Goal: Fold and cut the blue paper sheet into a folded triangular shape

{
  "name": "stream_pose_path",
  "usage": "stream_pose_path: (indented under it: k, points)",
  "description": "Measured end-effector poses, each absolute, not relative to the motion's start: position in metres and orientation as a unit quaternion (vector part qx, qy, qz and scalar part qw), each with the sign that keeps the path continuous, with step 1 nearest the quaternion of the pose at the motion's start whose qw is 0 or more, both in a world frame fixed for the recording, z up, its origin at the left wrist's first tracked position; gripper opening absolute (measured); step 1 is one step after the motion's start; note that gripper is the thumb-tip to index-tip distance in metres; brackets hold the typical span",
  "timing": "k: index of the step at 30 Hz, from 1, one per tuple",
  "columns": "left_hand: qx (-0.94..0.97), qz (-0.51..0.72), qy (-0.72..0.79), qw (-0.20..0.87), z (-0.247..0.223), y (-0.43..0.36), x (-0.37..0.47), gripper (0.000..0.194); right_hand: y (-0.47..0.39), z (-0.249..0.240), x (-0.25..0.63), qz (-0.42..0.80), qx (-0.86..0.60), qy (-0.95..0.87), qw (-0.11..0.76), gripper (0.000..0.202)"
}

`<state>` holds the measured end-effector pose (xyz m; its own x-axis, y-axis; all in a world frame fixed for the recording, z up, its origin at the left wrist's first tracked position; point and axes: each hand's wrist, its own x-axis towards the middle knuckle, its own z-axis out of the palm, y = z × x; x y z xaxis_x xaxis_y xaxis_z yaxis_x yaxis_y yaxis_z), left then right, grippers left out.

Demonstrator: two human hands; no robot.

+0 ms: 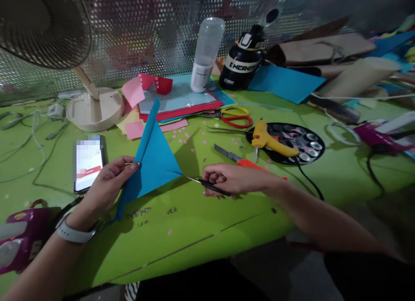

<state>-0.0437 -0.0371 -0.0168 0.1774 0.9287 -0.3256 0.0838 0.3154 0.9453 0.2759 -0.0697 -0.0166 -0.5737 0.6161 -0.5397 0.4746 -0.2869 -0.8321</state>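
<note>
Blue paper (pixel 155 163), with a rolled or folded strip along its left side, is pinched between the thumb and fingers of my left hand (pixel 112 180). Its free part spreads to the right in a pointed shape. My right hand (pixel 223 179) is closed around the dark handles of small scissors (pixel 214 188). The thin blades reach left to the paper's right corner, one of them lying over the blue surface. A white watch band circles my left wrist.
A phone (pixel 89 163) lies beside my left hand, near a fan (pixel 94 109). Beyond my right hand are an orange cutter (pixel 249 163), a yellow glue gun (pixel 272 141) on a black palette and red-yellow scissors (pixel 236 117). Bottles (pixel 205 55) stand behind stacked papers.
</note>
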Motion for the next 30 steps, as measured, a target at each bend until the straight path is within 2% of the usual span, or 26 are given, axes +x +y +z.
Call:
stream_pose_path:
  k: [30]
  points:
    - [0.456,0.356,0.521,0.628,-0.0138,-0.0394,-0.0401,0.036,-0.0749,-0.0148,0.2827,0.667,-0.476,-0.571,0.045,0.048]
